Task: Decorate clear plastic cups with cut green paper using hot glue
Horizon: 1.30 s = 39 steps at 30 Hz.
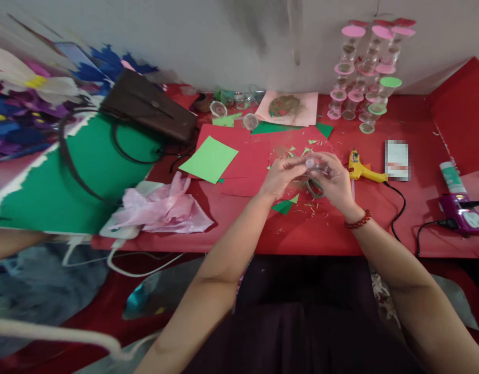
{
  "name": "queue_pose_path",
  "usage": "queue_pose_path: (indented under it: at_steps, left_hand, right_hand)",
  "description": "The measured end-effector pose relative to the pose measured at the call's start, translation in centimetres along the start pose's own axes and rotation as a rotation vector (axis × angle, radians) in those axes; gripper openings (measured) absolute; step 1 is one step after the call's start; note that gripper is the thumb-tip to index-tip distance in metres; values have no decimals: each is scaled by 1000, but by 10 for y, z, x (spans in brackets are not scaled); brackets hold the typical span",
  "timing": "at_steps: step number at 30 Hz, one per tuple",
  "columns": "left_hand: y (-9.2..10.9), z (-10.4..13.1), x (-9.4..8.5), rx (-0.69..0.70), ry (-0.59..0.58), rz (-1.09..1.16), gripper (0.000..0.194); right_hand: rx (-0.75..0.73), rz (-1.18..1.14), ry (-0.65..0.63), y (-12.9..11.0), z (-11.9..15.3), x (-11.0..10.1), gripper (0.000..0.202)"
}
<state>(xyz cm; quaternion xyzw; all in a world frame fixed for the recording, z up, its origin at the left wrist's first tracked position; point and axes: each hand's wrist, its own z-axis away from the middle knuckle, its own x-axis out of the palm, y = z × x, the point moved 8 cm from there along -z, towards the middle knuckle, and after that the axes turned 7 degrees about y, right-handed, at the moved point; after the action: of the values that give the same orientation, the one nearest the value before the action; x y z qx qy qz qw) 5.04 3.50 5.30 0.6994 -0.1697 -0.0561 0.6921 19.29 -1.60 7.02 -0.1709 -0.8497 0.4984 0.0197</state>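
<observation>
Above the red table, both my hands hold one small clear plastic piece (313,164), perhaps a little cup; its exact shape is partly hidden by fingers. My left hand (280,178) pinches its left side with thumb and fingers. Curled round the right side is my right hand (335,179), with a red bead bracelet on the wrist. Just below the hands, a dark green ring-shaped handle (315,189), possibly of scissors, shows in part. Green and pale paper scraps (283,207) lie around it. To the right rests a yellow glue gun (366,169) with its cord.
Stacked clear cups (348,80) with pink and green discs stand at the back right. Pink paper (310,110) holds brown grains. A light green sheet (209,159), a pink plastic bag (165,208) and a dark handbag (149,106) lie left. A purple power socket (463,213) sits right.
</observation>
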Motion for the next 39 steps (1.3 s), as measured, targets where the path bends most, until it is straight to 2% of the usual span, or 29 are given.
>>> queue_pose_path:
  at_steps: [3,7,10,13,16,20,23,27,30,36,39]
  left_hand:
    - [2,1,1,14,19,-32,30]
    - [-3,-1,-10,-3,112,-39,26]
    - [-4,-1,-6,-13,48,34,27]
    - [1,1,0,21,-11,2,37]
    - [9,2,-2,103,39,-129,39]
    - [11,0,-12,191,132,-308,34]
    - [9,-3,-16,219,179,-282,40]
    - [1,-4,-5,140,88,-93,41]
    - [2,-1,4,122,36,-61,40]
    - [6,6,4,201,129,-190,18]
    - [9,7,3,250,178,-200,24]
  right_hand:
    - [-10,-33,-1,-1,0,0,34]
    - [8,-7,-19,-5,1,1,35]
    - [18,8,-12,-3,0,1,36]
    - [29,-13,1,3,-1,0,37]
    - [41,-33,-1,8,1,2,36]
    - [13,-31,-18,1,4,5,34]
    - [25,-17,-24,-1,5,7,36]
    - [51,-41,5,3,4,5,38]
    - [52,-66,0,6,5,6,37]
    - [73,-60,6,9,9,10,38]
    - [69,-15,-7,6,10,12,39]
